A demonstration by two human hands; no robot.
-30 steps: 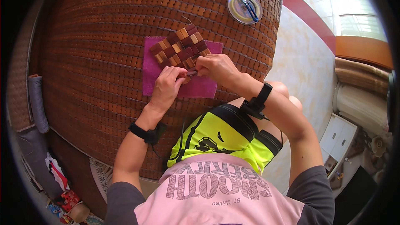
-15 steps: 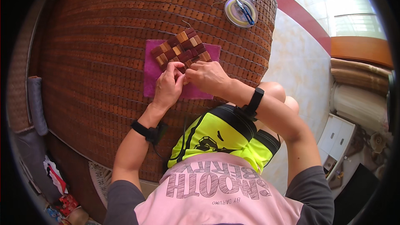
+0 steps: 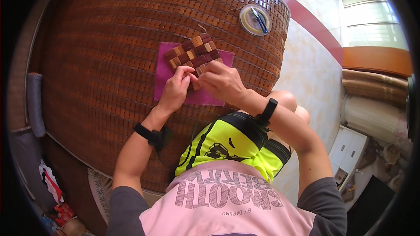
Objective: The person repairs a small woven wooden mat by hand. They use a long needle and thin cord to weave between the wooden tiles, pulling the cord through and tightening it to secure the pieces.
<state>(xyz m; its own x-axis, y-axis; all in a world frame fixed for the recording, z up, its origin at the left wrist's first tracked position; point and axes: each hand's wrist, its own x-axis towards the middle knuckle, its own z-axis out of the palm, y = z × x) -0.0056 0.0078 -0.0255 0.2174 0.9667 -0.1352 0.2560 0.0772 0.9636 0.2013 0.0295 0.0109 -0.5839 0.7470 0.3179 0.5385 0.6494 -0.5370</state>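
Seen from above, a person sits at the edge of a brown woven bamboo mat (image 3: pixel 109 61). On it lies a magenta cloth (image 3: pixel 168 75), and on the cloth rests a wooden block puzzle (image 3: pixel 192 52) of light and dark cubes. The left hand (image 3: pixel 176 91) and the right hand (image 3: pixel 222 82) meet at the puzzle's 6 o'clock edge, fingers pinched on the cubes there. Each wrist carries a black band. At 1 o'clock from the puzzle, well apart, a round clear lid (image 3: pixel 255 19) sits on the mat with a blue tool in it.
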